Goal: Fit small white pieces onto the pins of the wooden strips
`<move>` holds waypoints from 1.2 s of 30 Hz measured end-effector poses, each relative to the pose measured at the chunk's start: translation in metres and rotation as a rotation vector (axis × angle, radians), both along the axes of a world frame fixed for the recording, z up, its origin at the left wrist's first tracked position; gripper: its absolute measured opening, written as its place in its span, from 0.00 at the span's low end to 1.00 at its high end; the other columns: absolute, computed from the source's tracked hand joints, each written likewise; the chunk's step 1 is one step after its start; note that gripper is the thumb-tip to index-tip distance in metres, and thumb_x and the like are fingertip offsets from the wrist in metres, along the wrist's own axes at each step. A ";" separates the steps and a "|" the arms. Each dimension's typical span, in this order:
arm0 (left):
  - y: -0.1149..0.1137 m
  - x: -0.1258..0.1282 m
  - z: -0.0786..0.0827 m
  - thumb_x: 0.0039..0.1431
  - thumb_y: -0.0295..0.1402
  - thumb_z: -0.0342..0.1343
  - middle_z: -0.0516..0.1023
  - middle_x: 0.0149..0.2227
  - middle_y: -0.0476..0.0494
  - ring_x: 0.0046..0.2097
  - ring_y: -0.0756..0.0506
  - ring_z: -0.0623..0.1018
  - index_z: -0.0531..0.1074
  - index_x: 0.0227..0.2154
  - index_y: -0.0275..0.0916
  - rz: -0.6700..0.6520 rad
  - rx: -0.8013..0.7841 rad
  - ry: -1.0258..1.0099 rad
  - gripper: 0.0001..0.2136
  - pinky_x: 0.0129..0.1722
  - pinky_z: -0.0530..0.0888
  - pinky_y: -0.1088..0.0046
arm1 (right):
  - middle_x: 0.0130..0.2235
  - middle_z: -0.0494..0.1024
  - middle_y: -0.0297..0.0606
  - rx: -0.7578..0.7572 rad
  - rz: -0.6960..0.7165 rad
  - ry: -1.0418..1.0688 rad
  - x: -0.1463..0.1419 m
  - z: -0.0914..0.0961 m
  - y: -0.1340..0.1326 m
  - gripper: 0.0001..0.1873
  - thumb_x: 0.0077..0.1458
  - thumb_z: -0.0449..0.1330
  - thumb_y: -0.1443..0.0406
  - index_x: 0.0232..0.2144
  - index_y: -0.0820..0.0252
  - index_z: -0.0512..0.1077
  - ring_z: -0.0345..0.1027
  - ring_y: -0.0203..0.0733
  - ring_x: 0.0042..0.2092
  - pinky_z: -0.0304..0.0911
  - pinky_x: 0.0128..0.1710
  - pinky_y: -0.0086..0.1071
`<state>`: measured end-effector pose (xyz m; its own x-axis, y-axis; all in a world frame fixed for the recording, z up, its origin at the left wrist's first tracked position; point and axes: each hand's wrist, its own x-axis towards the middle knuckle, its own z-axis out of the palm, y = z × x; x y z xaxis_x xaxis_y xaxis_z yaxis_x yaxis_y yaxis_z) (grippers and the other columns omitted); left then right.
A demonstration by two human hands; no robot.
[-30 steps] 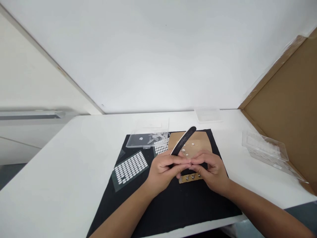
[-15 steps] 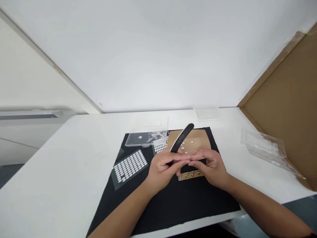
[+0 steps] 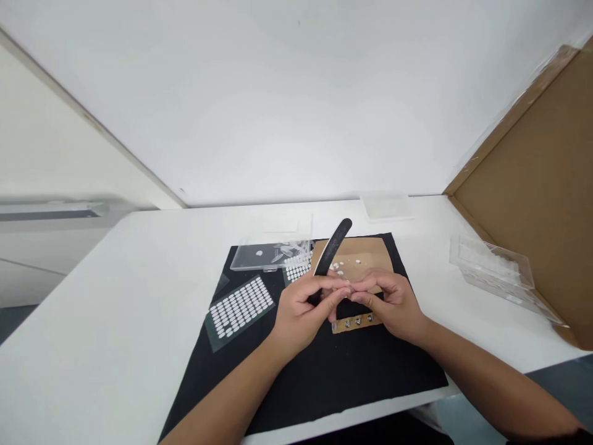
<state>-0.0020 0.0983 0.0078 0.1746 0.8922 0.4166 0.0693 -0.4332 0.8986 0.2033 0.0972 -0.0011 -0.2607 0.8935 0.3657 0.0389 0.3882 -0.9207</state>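
Note:
A curved black nail file point(image 3: 334, 245) with a pale edge slants up out of my left hand point(image 3: 303, 306), tucked in among its fingers. The left thumb and forefinger are pinched together, meeting the fingertips of my right hand point(image 3: 389, 303). Those right fingers are pinched as well; whatever small thing lies between the two hands is too small to make out. Just below the fingertips is a tan strip point(image 3: 340, 326) with several shiny metal studs. Behind the hands, a brown sheet point(image 3: 370, 248) carries several small white pieces point(image 3: 340, 272).
A black mat point(image 3: 352, 383) covers part of the white table point(image 3: 115, 327). On its left lie a sheet of white oval stickers point(image 3: 243, 306), a second sticker sheet point(image 3: 296, 266) and a clear case point(image 3: 250, 258) with clear nail tips. Clear boxes point(image 3: 495, 266) stand right, beside a cardboard panel point(image 3: 532, 185).
The nail file has tipped a little to the left and more upright. Both hands stay pinched together, shifted slightly left and up in view, as the whole scene has with the camera.

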 end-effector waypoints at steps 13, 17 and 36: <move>0.000 0.001 -0.002 0.64 0.27 0.66 0.77 0.21 0.56 0.20 0.54 0.78 0.84 0.41 0.40 0.054 0.063 -0.008 0.05 0.36 0.78 0.75 | 0.35 0.85 0.33 0.021 -0.067 -0.121 -0.002 0.010 -0.006 0.05 0.67 0.66 0.61 0.37 0.53 0.80 0.79 0.39 0.38 0.72 0.42 0.33; -0.001 -0.001 -0.003 0.63 0.26 0.67 0.75 0.18 0.57 0.20 0.54 0.78 0.84 0.42 0.42 0.027 0.067 0.002 0.07 0.31 0.76 0.77 | 0.35 0.84 0.33 0.011 -0.057 -0.119 -0.003 0.012 -0.006 0.05 0.66 0.67 0.61 0.36 0.54 0.80 0.79 0.38 0.38 0.72 0.41 0.33; -0.006 -0.002 -0.004 0.66 0.31 0.66 0.77 0.22 0.53 0.15 0.57 0.71 0.83 0.40 0.38 -0.071 -0.088 -0.030 0.03 0.20 0.72 0.83 | 0.35 0.84 0.31 0.525 -0.215 -0.345 -0.002 0.007 -0.004 0.04 0.65 0.67 0.69 0.40 0.54 0.77 0.78 0.39 0.35 0.64 0.43 0.39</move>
